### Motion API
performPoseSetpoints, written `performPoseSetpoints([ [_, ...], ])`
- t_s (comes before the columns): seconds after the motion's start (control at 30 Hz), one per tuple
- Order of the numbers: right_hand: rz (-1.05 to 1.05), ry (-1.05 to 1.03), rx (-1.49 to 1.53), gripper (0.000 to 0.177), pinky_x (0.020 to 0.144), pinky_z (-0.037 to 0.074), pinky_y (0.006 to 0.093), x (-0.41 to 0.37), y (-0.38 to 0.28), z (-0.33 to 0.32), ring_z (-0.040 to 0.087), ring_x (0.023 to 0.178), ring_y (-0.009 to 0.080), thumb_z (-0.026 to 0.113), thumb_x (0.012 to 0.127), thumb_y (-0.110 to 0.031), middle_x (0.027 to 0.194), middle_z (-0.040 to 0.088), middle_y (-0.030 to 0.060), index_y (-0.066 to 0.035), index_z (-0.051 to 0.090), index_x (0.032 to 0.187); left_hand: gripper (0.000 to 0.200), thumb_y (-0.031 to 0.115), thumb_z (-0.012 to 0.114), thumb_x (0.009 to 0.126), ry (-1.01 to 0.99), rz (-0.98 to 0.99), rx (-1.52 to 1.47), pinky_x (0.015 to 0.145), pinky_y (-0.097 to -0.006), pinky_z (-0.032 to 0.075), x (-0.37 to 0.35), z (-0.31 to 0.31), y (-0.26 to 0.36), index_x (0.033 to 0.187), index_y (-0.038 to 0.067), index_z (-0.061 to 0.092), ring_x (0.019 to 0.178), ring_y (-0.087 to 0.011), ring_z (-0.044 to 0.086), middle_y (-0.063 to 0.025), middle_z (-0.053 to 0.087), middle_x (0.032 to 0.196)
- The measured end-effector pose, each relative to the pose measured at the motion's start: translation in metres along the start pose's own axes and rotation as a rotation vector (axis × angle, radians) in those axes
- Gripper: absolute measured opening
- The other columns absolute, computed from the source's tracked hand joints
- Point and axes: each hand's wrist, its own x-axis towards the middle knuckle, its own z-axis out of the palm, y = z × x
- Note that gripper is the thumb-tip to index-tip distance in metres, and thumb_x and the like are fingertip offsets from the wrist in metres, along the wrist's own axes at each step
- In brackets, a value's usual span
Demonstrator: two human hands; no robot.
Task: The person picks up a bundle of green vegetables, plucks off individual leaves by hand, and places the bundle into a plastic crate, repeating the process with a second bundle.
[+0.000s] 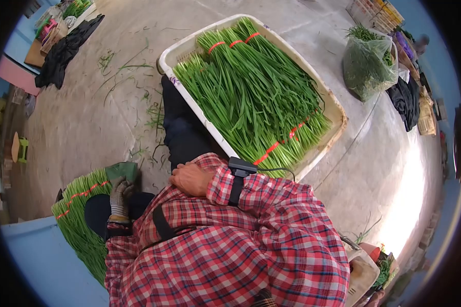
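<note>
My left hand (pixel 121 195), in a grey knitted glove, is by my left knee with its fingers bent against a dark green sheet-like piece (pixel 124 171). What lies under those fingers is partly hidden. Bundles of green garlic chives (pixel 84 240) tied with red bands lie beside that knee. My bare right hand (pixel 192 179) rests on my lap, its fingers curled in and nothing visible in them. In front of it is a white plastic crate (pixel 335 135), filled with more banded bundles of chives (pixel 256 92).
Loose chive leaves (pixel 156 112) are scattered on the concrete floor (pixel 97 112). A clear bag of greens (pixel 369 66) stands at the right. Black cloth (pixel 69 51) hangs at the upper left. A pale container (pixel 361 273) is at the lower right.
</note>
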Motion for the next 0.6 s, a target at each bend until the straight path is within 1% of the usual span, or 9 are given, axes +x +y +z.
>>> performPoseSetpoints([
  [0.1, 0.025, -0.049, -0.054, 0.014, 0.072, 0.051, 0.0439, -0.001, -0.013, -0.018, 0.064, 0.078, 0.0327, 0.058, 0.077, -0.016, 0.081, 0.065, 0.0164, -0.008, 0.067, 0.084, 0.037, 0.005, 0.060, 0.085, 0.017, 0.008, 0.023, 0.058, -0.0203, 0.044, -0.001, 0.002, 0.000, 0.120, -0.001, 0.049, 0.069, -0.0145, 0.057, -0.0135, 0.060, 0.099],
  [0.17, 0.200, 0.013, 0.237, 0.016, 0.072, 0.051, 0.0440, -0.014, -0.022, -0.057, 0.064, 0.079, 0.0326, 0.054, 0.080, -0.015, 0.083, 0.065, 0.0160, -0.008, 0.067, 0.088, 0.036, 0.007, 0.060, 0.086, 0.053, -0.001, -0.005, 0.060, -0.0219, 0.047, 0.000, 0.002, 0.000, 0.120, 0.000, 0.050, 0.071, -0.0155, 0.059, -0.0140, 0.061, 0.099],
  [0.23, 0.318, 0.335, 0.341, 0.017, 0.069, 0.051, 0.0420, -0.038, -0.024, -0.093, 0.064, 0.075, 0.0328, 0.052, 0.083, -0.015, 0.079, 0.065, 0.0155, -0.007, 0.066, 0.091, 0.037, 0.008, 0.060, 0.086, 0.028, 0.002, 0.024, 0.061, -0.0227, 0.047, 0.003, -0.001, -0.002, 0.121, 0.002, 0.050, 0.073, -0.0161, 0.060, -0.0144, 0.062, 0.100],
  [0.27, 0.544, 0.435, 0.400, 0.016, 0.064, 0.050, 0.0412, -0.052, -0.023, -0.108, 0.063, 0.069, 0.0344, 0.055, 0.083, -0.016, 0.074, 0.064, 0.0157, -0.006, 0.065, 0.091, 0.038, 0.009, 0.061, 0.086, -0.006, 0.013, 0.063, 0.063, -0.0234, 0.048, 0.004, -0.003, -0.003, 0.122, 0.003, 0.050, 0.074, -0.0166, 0.061, -0.0149, 0.063, 0.100],
  [0.3, 0.591, 0.529, 0.326, 0.013, 0.058, 0.048, 0.0364, -0.067, -0.010, -0.118, 0.061, 0.061, 0.0268, 0.057, 0.085, -0.013, 0.068, 0.062, 0.0122, -0.004, 0.064, 0.090, 0.038, 0.009, 0.061, 0.086, -0.006, 0.005, 0.054, 0.063, -0.0234, 0.048, 0.008, -0.006, -0.006, 0.122, 0.003, 0.050, 0.074, -0.0166, 0.061, -0.0149, 0.063, 0.100],
  [0.43, 0.844, 0.932, 0.274, 0.011, 0.052, 0.043, 0.0247, -0.154, 0.086, -0.084, 0.052, 0.057, 0.0074, 0.055, 0.088, -0.006, 0.066, 0.058, 0.0016, -0.001, 0.065, 0.091, 0.037, 0.015, 0.061, 0.086, -0.066, 0.007, 0.156, 0.069, -0.0266, 0.051, 0.012, -0.002, -0.008, 0.121, 0.005, 0.052, 0.084, -0.0185, 0.063, -0.0100, 0.063, 0.100],
  [0.47, 0.844, 0.931, 0.272, 0.011, 0.052, 0.043, 0.0247, -0.164, 0.094, -0.078, 0.052, 0.057, 0.0074, 0.055, 0.088, -0.006, 0.066, 0.058, 0.0016, -0.001, 0.065, 0.091, 0.036, 0.016, 0.061, 0.087, -0.032, 0.001, 0.207, 0.070, -0.0271, 0.052, 0.011, 0.001, -0.006, 0.121, 0.006, 0.053, 0.086, -0.0191, 0.064, -0.0105, 0.064, 0.102],
  [0.53, 1.080, 1.157, 0.743, 0.013, 0.052, 0.042, 0.0221, -0.176, 0.098, -0.070, 0.051, 0.057, 0.0074, 0.055, 0.089, -0.007, 0.073, 0.061, 0.0004, -0.002, 0.066, 0.092, 0.036, 0.016, 0.060, 0.087, -0.041, 0.016, 0.233, 0.071, -0.0274, 0.052, 0.010, 0.000, -0.007, 0.121, 0.006, 0.053, 0.087, -0.0197, 0.065, -0.0112, 0.064, 0.103],
  [0.6, 1.104, 1.186, 0.846, 0.014, 0.052, 0.041, 0.0195, -0.174, 0.096, -0.066, 0.050, 0.057, 0.0057, 0.055, 0.090, -0.009, 0.077, 0.060, -0.0010, -0.003, 0.066, 0.096, 0.036, 0.017, 0.060, 0.087, -0.051, 0.035, 0.263, 0.071, -0.0278, 0.052, 0.010, -0.001, -0.008, 0.121, 0.007, 0.054, 0.088, -0.0203, 0.065, -0.0119, 0.065, 0.104],
])
